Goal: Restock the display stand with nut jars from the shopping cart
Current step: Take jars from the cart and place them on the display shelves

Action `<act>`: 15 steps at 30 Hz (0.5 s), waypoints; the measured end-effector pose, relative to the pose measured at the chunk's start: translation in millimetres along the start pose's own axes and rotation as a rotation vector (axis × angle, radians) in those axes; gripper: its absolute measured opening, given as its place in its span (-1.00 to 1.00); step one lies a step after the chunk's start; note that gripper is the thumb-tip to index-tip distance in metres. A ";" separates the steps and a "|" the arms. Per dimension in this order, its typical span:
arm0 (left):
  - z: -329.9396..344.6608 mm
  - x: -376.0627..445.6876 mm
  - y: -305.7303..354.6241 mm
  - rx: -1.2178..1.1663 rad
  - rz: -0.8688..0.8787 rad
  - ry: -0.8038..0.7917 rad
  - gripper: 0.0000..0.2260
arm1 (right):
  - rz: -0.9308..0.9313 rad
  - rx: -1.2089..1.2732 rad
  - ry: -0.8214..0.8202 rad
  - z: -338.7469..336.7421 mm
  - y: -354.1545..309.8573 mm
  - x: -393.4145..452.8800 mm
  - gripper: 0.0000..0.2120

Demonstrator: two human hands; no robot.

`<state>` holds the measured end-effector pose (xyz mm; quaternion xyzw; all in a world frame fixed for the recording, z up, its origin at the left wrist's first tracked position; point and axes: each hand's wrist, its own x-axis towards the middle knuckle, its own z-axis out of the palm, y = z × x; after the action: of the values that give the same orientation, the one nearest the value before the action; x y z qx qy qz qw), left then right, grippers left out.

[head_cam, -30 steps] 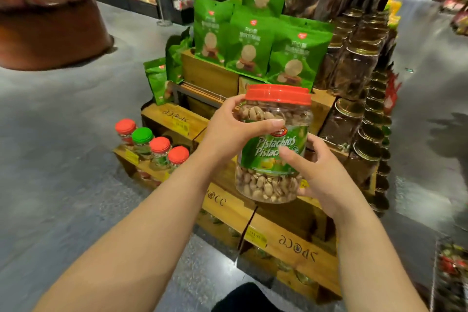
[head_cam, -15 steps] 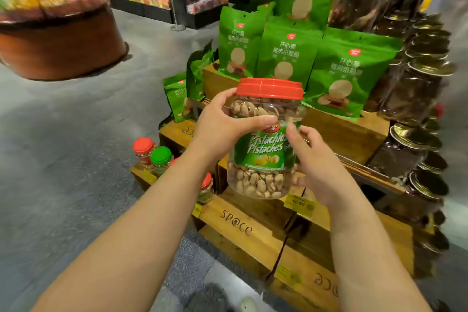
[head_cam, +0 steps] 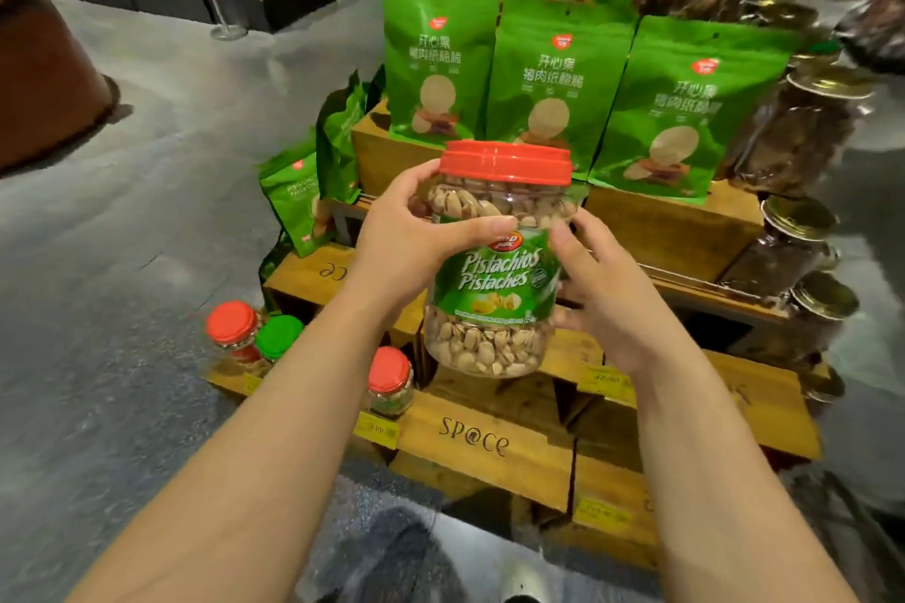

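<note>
While the pistachio jar (head_cam: 494, 260) is held upright in mid-air over the wooden display stand (head_cam: 489, 446), the step in hand looks like carry-to-placement. Left hand (head_cam: 406, 240) wraps the jar's shoulder just under the red lid (head_cam: 505, 162); right hand (head_cam: 602, 294) cups the opposite side over the label. Jar: clear plastic, full of in-shell pistachios, lid closed. Three small jars (head_cam: 389, 379) with red and green caps stand on the lowest tier, nuts inside. Next move likely calls for lowering it level onto a bare tier, clear of the green pouches (head_cam: 553, 78) behind.
</note>
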<state>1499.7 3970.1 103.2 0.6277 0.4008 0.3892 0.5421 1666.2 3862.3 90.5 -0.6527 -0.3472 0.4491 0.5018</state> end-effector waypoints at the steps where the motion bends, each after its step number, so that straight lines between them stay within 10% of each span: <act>1: -9.2 5.0 -4.2 -0.008 0.013 -0.029 -0.06 | 0.014 0.010 0.031 11.5 -0.3 -0.5 0.03; 15: -98.6 70.1 -111.4 0.061 0.022 -0.429 -0.01 | 0.152 0.191 0.389 146.9 46.8 17.6 -0.34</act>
<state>1425.9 4081.4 7.2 0.7166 0.2809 0.2402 0.5916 1535.3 3916.6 27.4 -0.7009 -0.1497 0.3822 0.5833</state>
